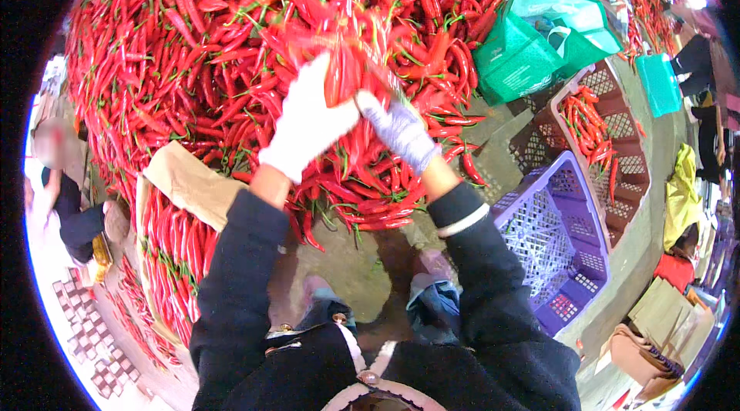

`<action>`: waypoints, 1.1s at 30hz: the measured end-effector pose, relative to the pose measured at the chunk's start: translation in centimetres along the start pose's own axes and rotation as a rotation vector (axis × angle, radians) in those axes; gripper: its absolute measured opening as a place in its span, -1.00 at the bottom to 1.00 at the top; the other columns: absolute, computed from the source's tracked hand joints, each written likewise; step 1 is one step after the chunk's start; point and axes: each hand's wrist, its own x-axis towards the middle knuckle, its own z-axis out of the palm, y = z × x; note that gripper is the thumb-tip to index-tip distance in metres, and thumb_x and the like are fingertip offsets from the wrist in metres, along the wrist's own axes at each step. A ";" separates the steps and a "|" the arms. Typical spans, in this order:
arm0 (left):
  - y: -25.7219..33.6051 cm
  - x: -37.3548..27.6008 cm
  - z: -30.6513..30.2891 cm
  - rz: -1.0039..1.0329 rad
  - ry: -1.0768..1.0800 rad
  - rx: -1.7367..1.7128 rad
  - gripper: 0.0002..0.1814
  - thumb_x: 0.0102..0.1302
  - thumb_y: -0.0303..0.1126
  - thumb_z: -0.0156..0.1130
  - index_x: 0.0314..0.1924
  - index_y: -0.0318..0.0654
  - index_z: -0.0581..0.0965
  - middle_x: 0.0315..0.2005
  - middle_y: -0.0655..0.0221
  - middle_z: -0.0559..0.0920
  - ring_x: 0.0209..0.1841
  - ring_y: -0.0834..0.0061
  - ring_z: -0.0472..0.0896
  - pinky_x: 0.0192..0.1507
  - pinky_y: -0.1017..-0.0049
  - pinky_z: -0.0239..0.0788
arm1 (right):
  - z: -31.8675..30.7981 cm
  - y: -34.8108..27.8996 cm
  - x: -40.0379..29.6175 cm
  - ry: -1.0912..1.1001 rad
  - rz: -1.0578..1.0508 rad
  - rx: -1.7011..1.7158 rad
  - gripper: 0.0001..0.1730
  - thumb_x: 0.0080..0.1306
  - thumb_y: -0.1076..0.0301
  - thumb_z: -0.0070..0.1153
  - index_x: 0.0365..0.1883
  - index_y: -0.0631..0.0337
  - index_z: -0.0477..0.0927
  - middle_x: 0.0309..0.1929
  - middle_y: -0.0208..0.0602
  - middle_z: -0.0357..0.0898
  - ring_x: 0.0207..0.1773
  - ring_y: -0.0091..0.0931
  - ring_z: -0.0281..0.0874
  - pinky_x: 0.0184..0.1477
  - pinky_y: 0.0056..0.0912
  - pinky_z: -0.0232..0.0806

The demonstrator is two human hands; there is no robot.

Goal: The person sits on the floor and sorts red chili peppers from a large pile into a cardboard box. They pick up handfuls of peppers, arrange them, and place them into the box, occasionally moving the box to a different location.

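A bunch of red chili peppers (pixel 342 73) is held over a large heap of red chili peppers (pixel 191 64) with green stems. My left hand (pixel 312 119), in a white knitted glove, grips the bunch from the left. On the other side, my right hand (pixel 402 131), also gloved, closes on the right part of the same bunch. Motion blurs the upper ends of these peppers, and some of my fingers are hidden behind them. Loose peppers (pixel 376 203) lie below my hands at the heap's near edge.
Left of me, a box with a brown paper flap (pixel 191 180) holds peppers in rows (pixel 173 255). To the right are a purple plastic crate (pixel 578 220), a brown crate (pixel 630 180) with some peppers (pixel 587 122), and a green bag (pixel 520 58). A person (pixel 81 220) sits far left.
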 end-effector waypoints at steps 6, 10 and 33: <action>0.5 -10.8 0.6 -0.289 -0.181 -0.457 -0.23 0.05 -0.33 0.25 0.25 -0.36 0.15 0.05 0.10 0.39 0.08 0.35 0.41 0.14 0.42 0.23 | -1.1 0.9 -7.1 -0.164 0.056 0.383 -0.45 0.19 0.23 0.20 0.08 0.29 0.34 -0.12 -0.37 0.53 -0.05 -0.60 0.44 0.04 -0.50 0.30; 1.0 -8.9 -1.7 -0.236 -0.047 -0.603 -0.18 0.10 -0.31 0.28 0.29 -0.35 0.08 0.15 0.14 0.31 0.16 0.41 0.32 0.19 0.45 0.17 | -3.6 3.5 -11.4 -0.100 0.258 0.156 -0.47 0.24 0.24 0.15 0.10 0.31 0.35 -0.06 -0.33 0.47 -0.03 -0.55 0.40 0.05 -0.48 0.26; -0.7 -58.8 -23.6 -1.292 -0.276 0.024 -0.67 0.31 -0.38 0.01 0.04 -0.35 0.39 -0.12 0.28 0.50 -0.09 0.49 0.45 0.01 0.51 0.29 | -12.7 -4.0 -49.6 -0.136 0.555 0.069 -0.76 0.33 0.37 -0.08 -0.11 0.31 0.48 -0.19 -0.23 0.53 -0.11 -0.47 0.45 -0.01 -0.47 0.27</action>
